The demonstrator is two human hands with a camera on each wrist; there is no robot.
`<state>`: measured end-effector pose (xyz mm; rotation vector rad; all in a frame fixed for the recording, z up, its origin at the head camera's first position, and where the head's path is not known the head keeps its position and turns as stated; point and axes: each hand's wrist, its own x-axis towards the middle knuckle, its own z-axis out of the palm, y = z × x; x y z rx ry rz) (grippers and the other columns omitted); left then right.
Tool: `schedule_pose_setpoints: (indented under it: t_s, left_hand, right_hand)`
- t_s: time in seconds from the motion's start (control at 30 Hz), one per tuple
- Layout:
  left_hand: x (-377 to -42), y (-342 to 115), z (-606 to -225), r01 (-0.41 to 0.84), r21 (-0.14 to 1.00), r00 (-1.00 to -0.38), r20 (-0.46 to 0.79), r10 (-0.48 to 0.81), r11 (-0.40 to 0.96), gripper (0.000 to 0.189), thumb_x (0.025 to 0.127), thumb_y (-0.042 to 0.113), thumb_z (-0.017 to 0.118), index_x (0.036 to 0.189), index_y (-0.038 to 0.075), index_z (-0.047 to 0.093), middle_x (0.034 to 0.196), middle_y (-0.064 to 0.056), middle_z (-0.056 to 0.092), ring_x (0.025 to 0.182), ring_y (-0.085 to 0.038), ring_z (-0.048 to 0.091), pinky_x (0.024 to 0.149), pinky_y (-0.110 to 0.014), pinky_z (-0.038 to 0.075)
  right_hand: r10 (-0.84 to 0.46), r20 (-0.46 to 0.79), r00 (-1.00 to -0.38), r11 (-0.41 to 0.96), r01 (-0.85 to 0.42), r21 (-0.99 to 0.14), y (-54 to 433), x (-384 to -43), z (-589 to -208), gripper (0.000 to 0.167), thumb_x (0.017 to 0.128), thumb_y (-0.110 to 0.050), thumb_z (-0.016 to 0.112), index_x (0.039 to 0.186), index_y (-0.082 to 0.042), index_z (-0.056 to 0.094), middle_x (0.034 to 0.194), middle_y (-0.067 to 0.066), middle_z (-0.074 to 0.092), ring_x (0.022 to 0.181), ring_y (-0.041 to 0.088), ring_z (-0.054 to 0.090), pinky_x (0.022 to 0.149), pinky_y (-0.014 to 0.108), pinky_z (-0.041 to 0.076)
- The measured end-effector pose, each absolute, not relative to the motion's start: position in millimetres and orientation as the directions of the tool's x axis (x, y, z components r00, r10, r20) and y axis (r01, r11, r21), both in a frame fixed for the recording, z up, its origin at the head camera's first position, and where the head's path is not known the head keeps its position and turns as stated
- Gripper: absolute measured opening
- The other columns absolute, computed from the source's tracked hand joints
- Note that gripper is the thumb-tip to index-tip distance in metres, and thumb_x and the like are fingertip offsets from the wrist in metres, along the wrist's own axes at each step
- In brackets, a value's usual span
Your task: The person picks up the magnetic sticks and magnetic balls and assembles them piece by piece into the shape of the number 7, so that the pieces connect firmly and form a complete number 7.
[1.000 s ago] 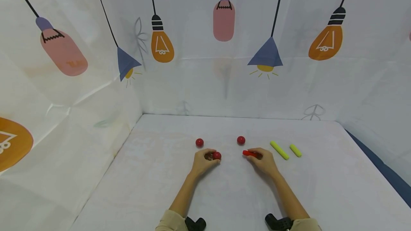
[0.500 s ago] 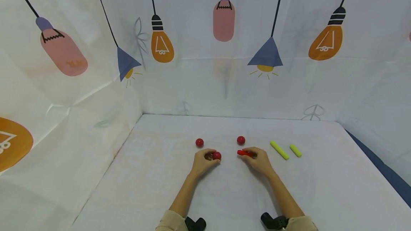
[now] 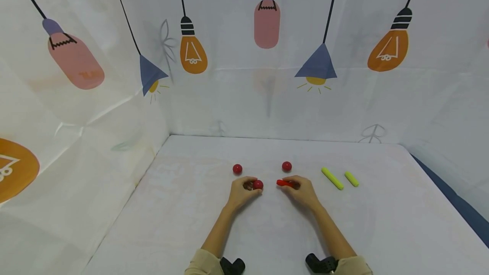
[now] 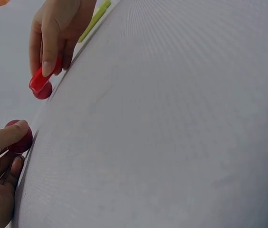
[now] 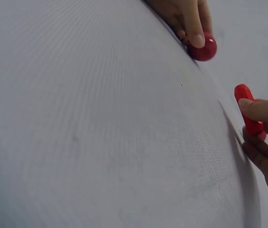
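My left hand [image 3: 240, 193] pinches a dark red ball [image 3: 258, 185] between thumb and fingers, low over the white table. To its right, my right hand [image 3: 304, 192] grips a short bright red stick [image 3: 282, 183], its free end pointing left at the ball. A small gap separates the stick's end from the ball. In the right wrist view the red stick [image 5: 244, 97] has flat-sided faces, and the thumb presses along it. The left wrist view shows the held ball [image 4: 23, 142] under the left thumb.
Two more red balls lie farther back, a left ball [image 3: 237, 169] and a right ball [image 3: 287, 166]. Right of the right hand lie a longer yellow-green stick [image 3: 332, 178] and a shorter one [image 3: 351, 179]. A lamp-patterned white sheet [image 3: 237, 96] rises behind the table [image 3: 267, 241].
My right hand has moved left with the red stick, bringing its end closer to the held ball. The left hand and the ball it holds have stayed in place.
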<state>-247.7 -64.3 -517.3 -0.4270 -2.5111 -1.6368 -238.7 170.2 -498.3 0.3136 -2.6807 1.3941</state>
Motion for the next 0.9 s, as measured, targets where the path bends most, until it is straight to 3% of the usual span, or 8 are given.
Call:
schedule_pose_setpoints:
  t_s: [0.67,0.9]
  left_hand:
    - [-249,-65,-517,0.320,0.880,-0.946,0.276,0.171,0.350,0.037,0.071,0.011,0.080,0.103,-0.003,0.068,0.083,-0.010,0.065,0.072,-0.014,0.058,0.065,-0.019,0.048]
    - [-248,-64,-519,0.337,0.878,-0.940,0.297,0.167,0.341,0.036,0.070,0.009,0.081,0.101,-0.003,0.069,0.080,-0.009,0.065,0.069,-0.009,0.056,0.064,-0.019,0.049]
  right_hand:
    - [-0.172,0.217,-0.961,0.529,-0.276,-0.803,156,-238,-498,0.028,0.080,-0.007,0.073,0.108,-0.005,0.069,0.102,0.007,0.067,0.091,0.020,0.056,0.083,0.035,0.048]
    - [-0.183,0.229,-0.956,0.523,-0.292,-0.801,150,-238,-499,0.029,0.080,-0.007,0.073,0.108,-0.004,0.069,0.102,0.006,0.068,0.091,0.020,0.057,0.083,0.035,0.048]
